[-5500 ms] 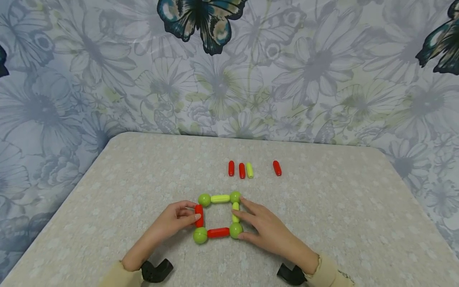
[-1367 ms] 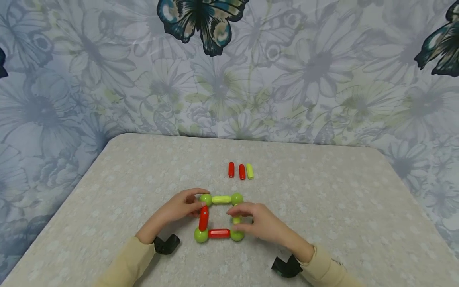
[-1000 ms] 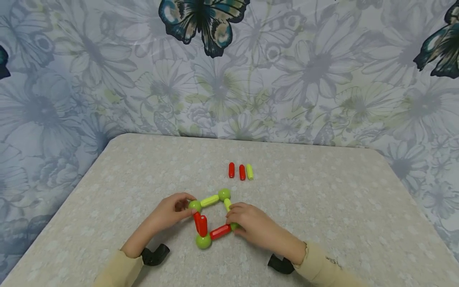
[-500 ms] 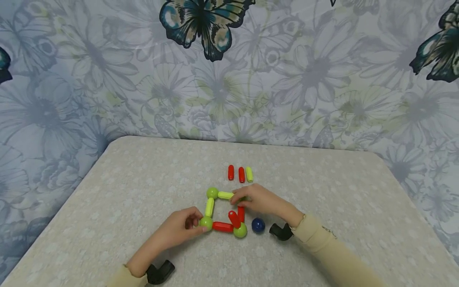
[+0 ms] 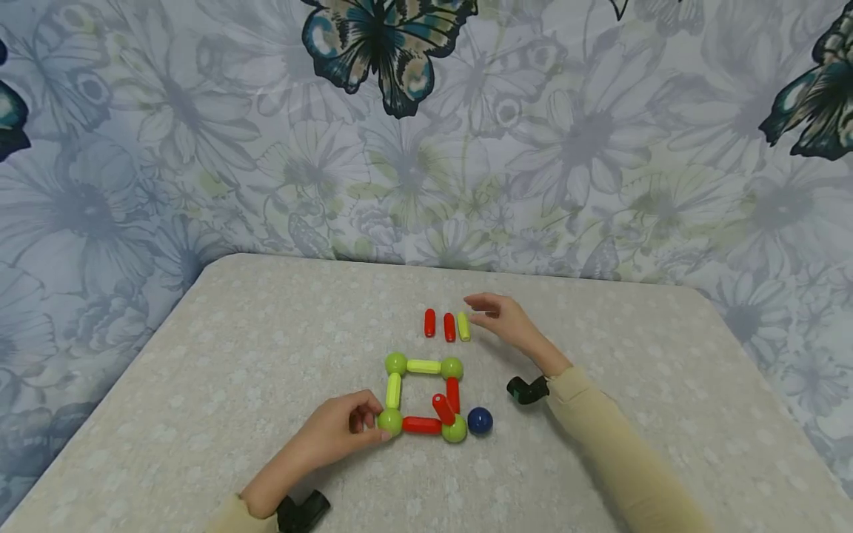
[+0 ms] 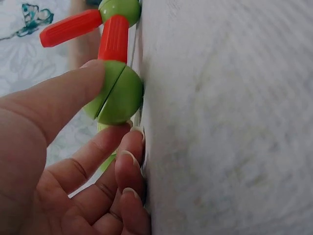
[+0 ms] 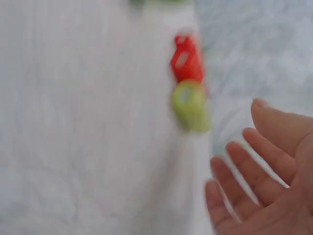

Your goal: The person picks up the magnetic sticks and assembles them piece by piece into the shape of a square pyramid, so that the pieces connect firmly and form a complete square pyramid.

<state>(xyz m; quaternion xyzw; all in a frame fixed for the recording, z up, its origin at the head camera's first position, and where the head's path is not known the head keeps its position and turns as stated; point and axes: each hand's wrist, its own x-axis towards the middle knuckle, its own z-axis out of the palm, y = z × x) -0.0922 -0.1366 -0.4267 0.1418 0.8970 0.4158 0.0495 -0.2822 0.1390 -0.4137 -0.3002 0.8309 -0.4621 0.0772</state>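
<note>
A square of green balls joined by two red and two yellow-green sticks lies on the table. My left hand (image 5: 336,429) pinches its near-left green ball (image 5: 390,421) between thumb and fingers; the left wrist view shows the same ball (image 6: 117,93) close up. From the near-right green ball (image 5: 455,429) an extra red stick (image 5: 443,409) slants upward. My right hand (image 5: 509,322) hovers with spread fingers just right of a loose yellow-green stick (image 5: 463,326), holding nothing. In the blurred right wrist view that stick (image 7: 190,105) stands apart from the fingers.
Two loose red sticks, one at the left (image 5: 429,323) and one in the middle (image 5: 449,327), lie beside the yellow-green one. A dark blue ball (image 5: 480,421) sits right of the square. Behind the table (image 5: 600,333) hangs a flowered cloth (image 5: 586,148).
A red stick from the far right now juts up from the square's corner. The square has been turned around, the blue ball has come into view, and my right hand has moved to the loose sticks.
</note>
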